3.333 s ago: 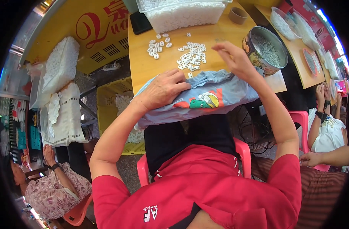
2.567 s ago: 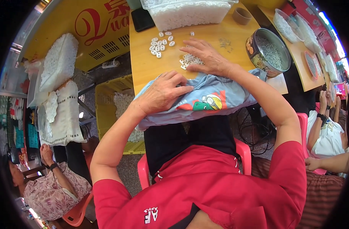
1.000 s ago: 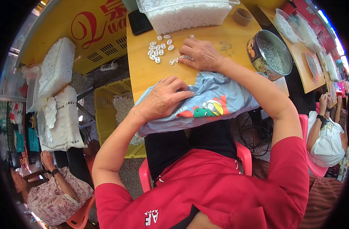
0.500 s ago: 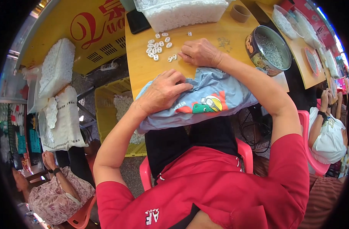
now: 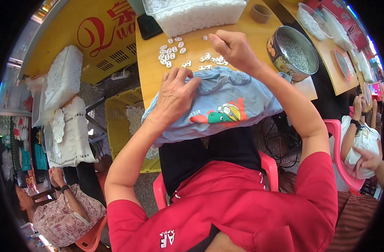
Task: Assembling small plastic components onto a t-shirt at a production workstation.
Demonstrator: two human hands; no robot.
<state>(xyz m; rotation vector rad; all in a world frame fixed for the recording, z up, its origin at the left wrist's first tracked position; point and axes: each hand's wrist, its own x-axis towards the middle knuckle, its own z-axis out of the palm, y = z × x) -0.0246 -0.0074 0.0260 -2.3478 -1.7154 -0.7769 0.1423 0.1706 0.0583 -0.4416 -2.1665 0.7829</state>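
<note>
A light blue printed cloth [image 5: 217, 98], which looks like a T-shirt, lies over my lap and against the table edge. My left hand [image 5: 175, 94] rests on its left part with bent fingers; whatever is under the fingertips is hidden. My right hand [image 5: 234, 48] is raised over the table in a closed pinch; I cannot make out anything in it. Small white pieces with dark holes [image 5: 167, 56] lie loosely grouped beyond my left hand. Several more white pieces [image 5: 208, 56] sit between my hands, and a single white piece [image 5: 205, 38] is just left of my right fist.
A clear tub of white pieces [image 5: 200, 19] stands at the back, beside a dark flat object [image 5: 149, 26]. At right are a round tin of small metal parts [image 5: 294, 54] and a brown ring [image 5: 260, 14]. A yellow crate [image 5: 120, 113] sits low at left. People sit on both sides.
My right hand has lifted off the tabletop and moved right, and white pieces now show where it was. My left hand has shifted slightly on the cloth.
</note>
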